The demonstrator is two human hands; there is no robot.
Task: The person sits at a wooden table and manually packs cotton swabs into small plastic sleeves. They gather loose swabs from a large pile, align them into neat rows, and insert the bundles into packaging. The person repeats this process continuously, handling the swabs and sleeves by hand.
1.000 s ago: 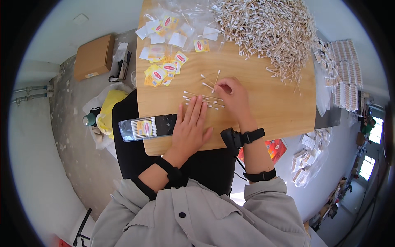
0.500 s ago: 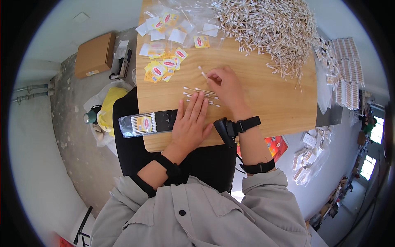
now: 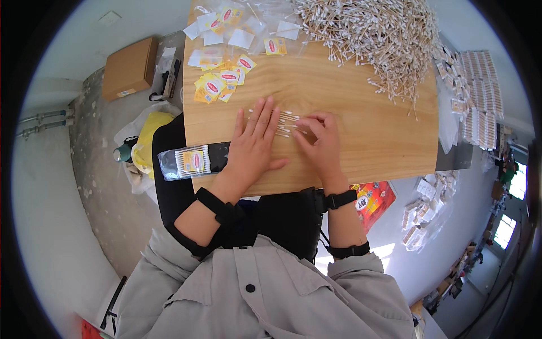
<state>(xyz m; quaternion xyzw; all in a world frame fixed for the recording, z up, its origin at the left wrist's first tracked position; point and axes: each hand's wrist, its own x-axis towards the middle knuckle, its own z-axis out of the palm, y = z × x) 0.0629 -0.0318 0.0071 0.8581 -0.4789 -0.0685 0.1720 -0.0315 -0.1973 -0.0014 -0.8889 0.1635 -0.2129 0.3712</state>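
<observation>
A small row of loose cotton swabs [image 3: 287,120] lies on the wooden table between my hands. My left hand [image 3: 255,141] rests flat beside them, its fingers stretched out over their left ends and holding nothing. From the right, my right hand [image 3: 323,138] curls thumb and fingertips around the swabs' right ends, partly hiding them. Next to my left wrist, a clear packet of cotton swabs [image 3: 192,161] with a yellow card lies on a black strip [image 3: 219,156] at the table's left edge.
A big heap of cotton swabs [image 3: 375,42] covers the table's far right. Yellow cards [image 3: 216,86] and clear plastic bags [image 3: 257,28] lie at the far left. Stacked swab packets [image 3: 479,85] stand beyond the right edge. A cardboard box [image 3: 130,69] sits on the floor at left.
My right hand has come down and nearer to me, from holding up one swab to the loose row. My left hand has shifted slightly left and lies flat. The view has shifted a little.
</observation>
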